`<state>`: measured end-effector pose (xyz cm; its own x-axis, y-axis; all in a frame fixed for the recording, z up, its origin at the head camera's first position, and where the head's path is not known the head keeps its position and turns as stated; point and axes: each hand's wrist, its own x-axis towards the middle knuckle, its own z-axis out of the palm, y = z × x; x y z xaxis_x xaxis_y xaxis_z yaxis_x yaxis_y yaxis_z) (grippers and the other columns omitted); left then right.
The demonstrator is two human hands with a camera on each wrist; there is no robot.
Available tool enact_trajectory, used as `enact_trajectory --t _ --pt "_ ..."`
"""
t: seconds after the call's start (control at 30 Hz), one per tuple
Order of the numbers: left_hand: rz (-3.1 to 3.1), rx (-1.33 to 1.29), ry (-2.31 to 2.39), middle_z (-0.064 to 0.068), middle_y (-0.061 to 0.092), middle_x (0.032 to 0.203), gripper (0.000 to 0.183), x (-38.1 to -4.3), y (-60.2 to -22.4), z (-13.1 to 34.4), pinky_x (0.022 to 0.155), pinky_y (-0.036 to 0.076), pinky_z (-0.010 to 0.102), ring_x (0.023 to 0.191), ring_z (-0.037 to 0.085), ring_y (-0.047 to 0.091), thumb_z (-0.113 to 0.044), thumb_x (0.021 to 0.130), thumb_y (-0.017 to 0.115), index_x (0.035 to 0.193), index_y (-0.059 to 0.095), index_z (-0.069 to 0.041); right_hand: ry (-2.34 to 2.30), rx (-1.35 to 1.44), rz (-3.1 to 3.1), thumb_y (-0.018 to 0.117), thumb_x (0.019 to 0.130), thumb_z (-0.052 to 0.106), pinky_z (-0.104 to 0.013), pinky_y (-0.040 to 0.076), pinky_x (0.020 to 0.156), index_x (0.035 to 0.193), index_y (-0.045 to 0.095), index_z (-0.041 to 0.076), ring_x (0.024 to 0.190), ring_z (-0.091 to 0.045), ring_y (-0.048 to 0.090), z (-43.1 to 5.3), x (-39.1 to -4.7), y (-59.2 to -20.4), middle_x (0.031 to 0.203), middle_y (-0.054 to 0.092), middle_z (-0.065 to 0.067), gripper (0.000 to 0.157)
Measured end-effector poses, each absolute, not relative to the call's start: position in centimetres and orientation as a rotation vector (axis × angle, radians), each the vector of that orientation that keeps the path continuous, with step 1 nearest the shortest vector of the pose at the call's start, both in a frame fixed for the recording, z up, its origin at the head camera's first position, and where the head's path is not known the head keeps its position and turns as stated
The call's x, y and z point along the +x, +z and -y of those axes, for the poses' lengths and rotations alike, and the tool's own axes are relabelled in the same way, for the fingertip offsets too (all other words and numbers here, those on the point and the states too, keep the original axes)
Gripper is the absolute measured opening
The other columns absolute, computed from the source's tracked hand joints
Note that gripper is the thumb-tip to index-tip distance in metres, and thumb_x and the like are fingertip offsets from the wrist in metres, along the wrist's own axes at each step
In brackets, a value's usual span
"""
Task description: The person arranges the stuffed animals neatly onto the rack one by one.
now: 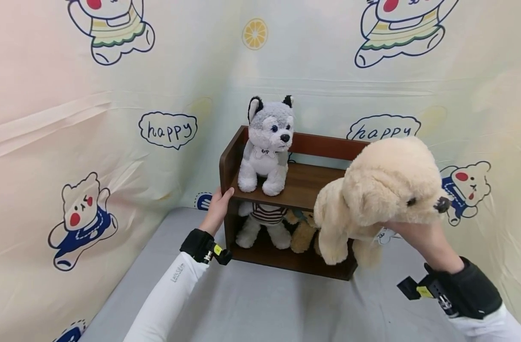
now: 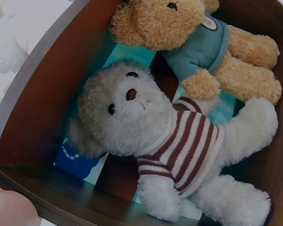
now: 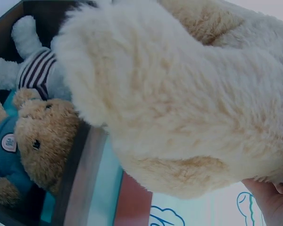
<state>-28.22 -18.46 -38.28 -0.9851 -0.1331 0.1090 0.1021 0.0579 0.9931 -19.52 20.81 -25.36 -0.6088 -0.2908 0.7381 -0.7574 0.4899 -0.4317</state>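
Observation:
A cream plush dog (image 1: 389, 185) is held up at the right end of the small wooden shelf (image 1: 312, 185). My right hand (image 1: 423, 237) grips it under the head, its fingers mostly hidden by the fur. My left hand (image 1: 217, 209) holds the shelf's left side panel, thumb on the front edge. On the top board at the left sits a grey and white plush husky (image 1: 266, 147). Below it are a white teddy bear (image 2: 127, 113) in a striped sweater and a tan teddy bear (image 2: 155, 23) in a teal sweater.
The shelf stands on a grey-covered table (image 1: 260, 304), close to a printed cloth backdrop (image 1: 320, 99). A low back rail (image 1: 324, 146) runs along its top. Bare top board shows to the right of the husky.

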Motion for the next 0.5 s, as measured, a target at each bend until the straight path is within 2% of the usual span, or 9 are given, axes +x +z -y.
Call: enact_trajectory --t 0.1,0.23,0.4,0.5 --pt "2.148 0.018 -2.047 0.013 0.025 0.146 0.051 -28.2 -38.3 18.5 0.108 0.015 0.045 0.134 0.025 0.020 -0.028 0.099 0.037 0.143 0.022 -0.007 0.991 0.844 2.177 0.074 0.056 -0.014 -0.007 0.032 0.079 0.116 0.044 -0.008 0.095 0.003 0.040 -20.6 -20.2 -24.9 0.106 0.042 0.023 0.067" --pt "2.142 0.004 -2.050 0.013 0.025 0.146 0.051 -28.1 -38.4 18.5 0.109 0.014 0.045 0.134 0.025 0.019 -0.027 0.099 0.036 0.143 0.021 -0.006 1.033 0.825 2.204 0.073 0.061 -0.013 -0.007 0.033 0.080 0.118 0.044 -0.004 0.096 0.001 0.041 -20.6 -21.1 -24.6 0.106 0.044 0.020 0.065" --pt "2.144 0.015 -2.053 0.013 0.025 0.146 0.052 -28.2 -38.4 18.5 0.108 0.014 0.045 0.134 0.025 0.020 -0.028 0.099 0.037 0.143 0.021 -0.006 1.175 0.817 2.212 0.070 0.069 -0.011 -0.009 0.036 0.078 0.120 0.046 0.008 0.096 -0.002 0.044 -20.4 -21.8 -24.1 0.106 0.047 0.015 0.059" --pt "2.156 0.035 -2.063 0.013 0.025 0.146 0.052 -28.1 -38.2 18.5 0.108 0.014 0.045 0.134 0.025 0.020 -0.028 0.099 0.037 0.143 0.020 -0.006 1.187 0.815 2.214 0.069 0.070 -0.011 -0.009 0.037 0.077 0.117 0.047 0.006 0.094 -0.003 0.044 -19.8 -21.6 -23.4 0.104 0.047 0.015 0.054"
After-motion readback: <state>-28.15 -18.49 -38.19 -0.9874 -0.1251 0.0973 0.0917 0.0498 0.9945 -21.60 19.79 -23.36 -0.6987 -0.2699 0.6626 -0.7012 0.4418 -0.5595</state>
